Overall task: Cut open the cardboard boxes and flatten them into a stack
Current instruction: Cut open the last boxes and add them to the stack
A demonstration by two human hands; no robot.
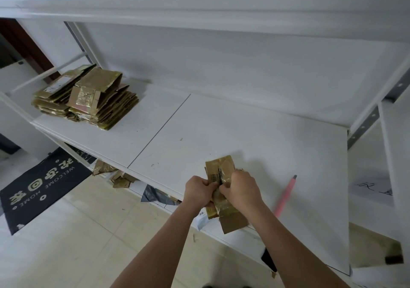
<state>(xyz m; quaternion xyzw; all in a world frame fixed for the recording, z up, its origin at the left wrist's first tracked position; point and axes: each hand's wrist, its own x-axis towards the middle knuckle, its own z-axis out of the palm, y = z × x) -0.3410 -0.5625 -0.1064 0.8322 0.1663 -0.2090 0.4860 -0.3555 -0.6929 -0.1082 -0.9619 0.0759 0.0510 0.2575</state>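
A small brown cardboard box (223, 207) wrapped in shiny tape is held over the front edge of the white shelf board (244, 136). My left hand (199, 190) grips its left side and my right hand (241, 187) grips its right side, fingers curled into the taped seam. A stack of flattened cardboard boxes (88, 96) lies at the far left of the shelf. A pink utility knife (286, 195) lies on the board just right of my right forearm, with neither hand on it.
An upper shelf board (199, 3) overhangs the work surface. Metal uprights (368, 123) stand at the right. Below the shelf lie cardboard scraps (115, 176) and a grey bag (155, 195). A dark welcome mat (37, 187) covers the tiled floor at left.
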